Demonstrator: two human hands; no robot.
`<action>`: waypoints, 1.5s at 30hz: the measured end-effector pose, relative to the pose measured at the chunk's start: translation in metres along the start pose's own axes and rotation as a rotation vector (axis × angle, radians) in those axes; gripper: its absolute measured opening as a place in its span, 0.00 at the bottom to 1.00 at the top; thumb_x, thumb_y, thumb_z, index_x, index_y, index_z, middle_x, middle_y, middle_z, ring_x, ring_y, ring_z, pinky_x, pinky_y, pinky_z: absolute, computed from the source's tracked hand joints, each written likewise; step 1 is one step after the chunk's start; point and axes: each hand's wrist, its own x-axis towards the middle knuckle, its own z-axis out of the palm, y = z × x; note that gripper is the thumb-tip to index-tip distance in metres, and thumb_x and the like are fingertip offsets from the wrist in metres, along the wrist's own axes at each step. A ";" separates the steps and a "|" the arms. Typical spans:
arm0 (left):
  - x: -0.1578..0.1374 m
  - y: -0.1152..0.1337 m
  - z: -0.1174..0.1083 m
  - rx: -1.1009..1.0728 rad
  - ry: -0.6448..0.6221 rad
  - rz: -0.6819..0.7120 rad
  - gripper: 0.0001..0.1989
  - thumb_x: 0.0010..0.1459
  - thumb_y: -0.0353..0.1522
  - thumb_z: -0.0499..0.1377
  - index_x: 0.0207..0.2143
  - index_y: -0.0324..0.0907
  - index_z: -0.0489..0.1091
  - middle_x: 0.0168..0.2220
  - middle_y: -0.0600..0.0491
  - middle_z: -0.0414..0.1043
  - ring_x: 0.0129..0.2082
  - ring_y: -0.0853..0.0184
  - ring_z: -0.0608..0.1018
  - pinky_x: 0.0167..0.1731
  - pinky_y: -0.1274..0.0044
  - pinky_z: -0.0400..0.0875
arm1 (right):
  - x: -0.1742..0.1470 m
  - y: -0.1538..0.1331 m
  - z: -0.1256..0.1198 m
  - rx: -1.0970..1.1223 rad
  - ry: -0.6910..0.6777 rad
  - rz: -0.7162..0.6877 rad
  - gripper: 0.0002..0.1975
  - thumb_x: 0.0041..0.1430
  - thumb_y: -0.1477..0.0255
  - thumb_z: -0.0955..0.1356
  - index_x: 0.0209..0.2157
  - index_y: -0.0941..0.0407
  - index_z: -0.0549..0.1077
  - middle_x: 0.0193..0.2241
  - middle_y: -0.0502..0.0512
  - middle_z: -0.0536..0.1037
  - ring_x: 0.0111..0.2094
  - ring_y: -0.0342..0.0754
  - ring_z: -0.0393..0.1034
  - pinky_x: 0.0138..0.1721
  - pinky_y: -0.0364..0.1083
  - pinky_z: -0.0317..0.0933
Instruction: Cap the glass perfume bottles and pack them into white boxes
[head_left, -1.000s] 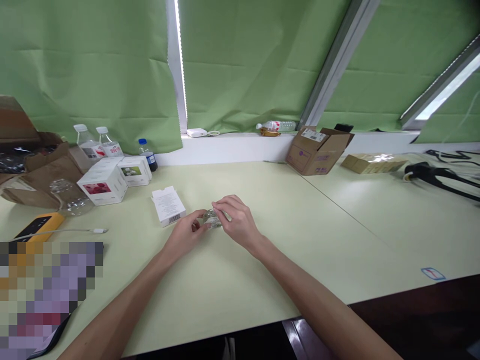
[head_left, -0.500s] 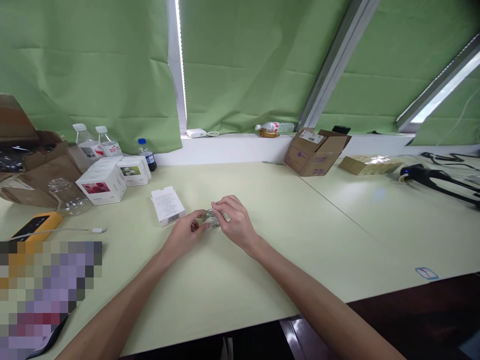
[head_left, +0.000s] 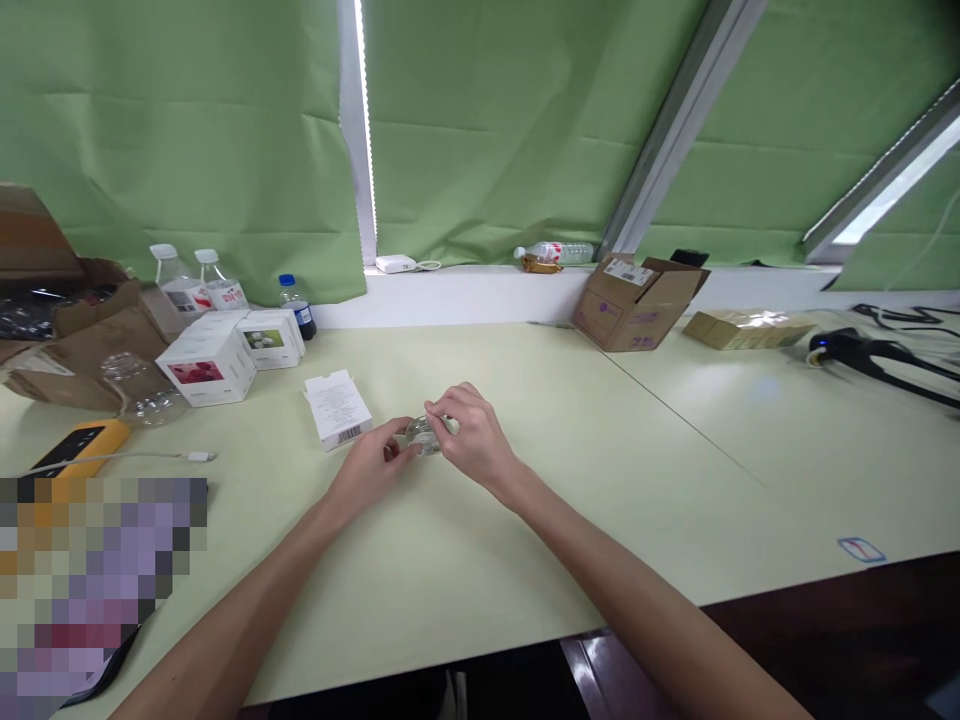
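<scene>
A small clear object (head_left: 424,436), glassy and rounded like a little bottle or jar, is held between both hands just above the pale green table (head_left: 525,420), near its middle. Light glints are seen on its transparent surface; its body is largely covered by fingers, so its exact shape and the direction of its long axis cannot be told with certainty, though it seems to lie roughly across, from one hand to the other. The left hand (head_left: 371,468) is curled about the object's left end, thumb and fingertips closed on it. The right hand (head_left: 471,437) is arched over the right end, its fingers bent and pinched on the top, where something pale like a cap or strip is gripped.

A white carton (head_left: 337,408) with printed text and a barcode is laid flat just beyond the left hand. Further left, two white boxes (head_left: 229,355) with small pictures are set together, with plastic bottles (head_left: 195,285) behind them. A brown cardboard box (head_left: 636,302), open and matte, is placed well apart at the far right, by the green curtain (head_left: 487,120).
</scene>
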 end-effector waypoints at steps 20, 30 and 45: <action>-0.001 0.003 -0.001 -0.017 -0.002 0.009 0.18 0.58 0.42 0.50 0.46 0.45 0.67 0.21 0.58 0.63 0.20 0.71 0.65 0.22 0.79 0.57 | -0.007 0.000 0.001 0.085 0.024 0.095 0.04 0.59 0.74 0.64 0.34 0.54 0.72 0.30 0.54 0.74 0.37 0.49 0.66 0.38 0.50 0.64; 0.000 0.005 -0.003 0.007 0.000 0.014 0.17 0.58 0.41 0.50 0.46 0.44 0.67 0.22 0.57 0.63 0.21 0.71 0.64 0.23 0.79 0.57 | -0.005 0.005 -0.003 0.324 -0.078 0.271 0.09 0.59 0.69 0.65 0.38 0.52 0.76 0.36 0.54 0.78 0.38 0.47 0.71 0.40 0.48 0.66; -0.002 0.008 -0.003 0.017 0.019 0.019 0.17 0.57 0.41 0.51 0.46 0.44 0.68 0.22 0.57 0.64 0.21 0.70 0.65 0.23 0.79 0.58 | -0.004 0.004 -0.004 0.466 -0.085 0.353 0.11 0.59 0.66 0.65 0.40 0.53 0.75 0.36 0.53 0.79 0.38 0.46 0.73 0.42 0.46 0.66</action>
